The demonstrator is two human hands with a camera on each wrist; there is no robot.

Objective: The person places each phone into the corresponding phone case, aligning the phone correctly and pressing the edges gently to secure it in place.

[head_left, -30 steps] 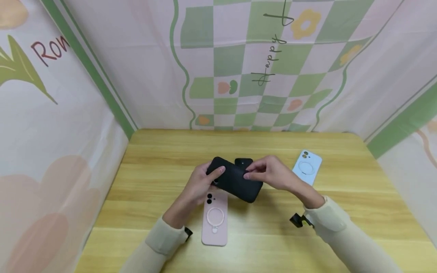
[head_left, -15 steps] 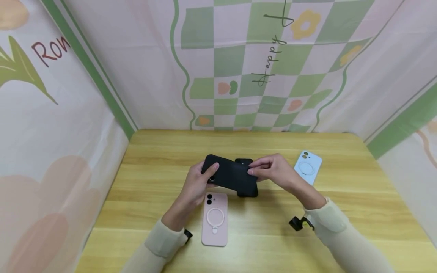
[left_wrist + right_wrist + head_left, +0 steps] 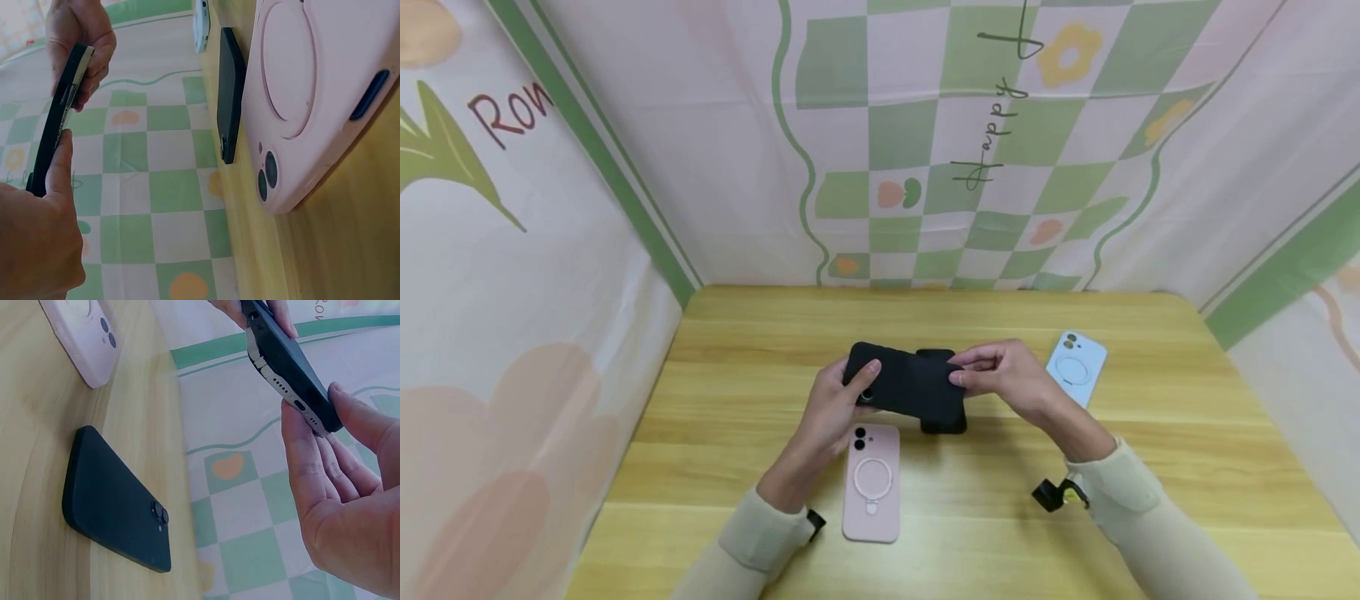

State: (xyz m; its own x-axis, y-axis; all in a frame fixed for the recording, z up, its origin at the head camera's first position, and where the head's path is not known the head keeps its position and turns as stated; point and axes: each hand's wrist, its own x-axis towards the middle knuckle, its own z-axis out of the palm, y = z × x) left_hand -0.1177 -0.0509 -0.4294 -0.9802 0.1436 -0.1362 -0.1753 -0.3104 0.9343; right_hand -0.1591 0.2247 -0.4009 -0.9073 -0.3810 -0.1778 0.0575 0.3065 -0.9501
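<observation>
One black case [image 3: 904,383] gripped by left hand [image 3: 826,414] and right hand [image 3: 1017,380], phone [image 3: 277,379] inside with pale edge exposed, held above the surface [image 3: 977,521] between pink case [image 3: 872,487] and far edge

A pink phone case [image 3: 872,487] lies on the near side of the left hand [image 3: 837,404]. On the wooden counter [image 3: 1150,375], a black phone [image 3: 115,503] lies between that and the right hand [image 3: 1009,375]. A light blue phone case [image 3: 1077,368] lies to the latter's right; green-checked cloth [image 3: 901,146] hangs beyond both.
</observation>
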